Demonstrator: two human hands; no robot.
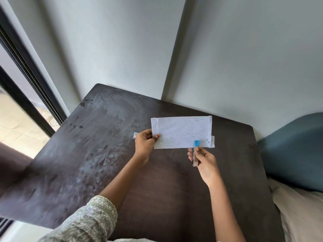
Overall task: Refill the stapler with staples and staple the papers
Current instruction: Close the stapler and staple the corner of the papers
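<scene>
My left hand [145, 143] pinches the left lower edge of a small stack of white papers [181, 131] held up above the dark table. The sheets carry several rows of staples. My right hand [203, 160] grips a small stapler [195, 152] with a metal body and a blue tip; its blue nose sits over the bottom edge of the papers, right of the middle. A small staple box [135, 136] peeks out on the table just behind my left hand, mostly hidden.
The dark wooden table [104, 154] fills the middle, with a grey wall corner behind it. A blue cushion [293, 151] and pale bedding [300, 212] lie at the right. A dark-framed sliding door [26, 95] stands at the left.
</scene>
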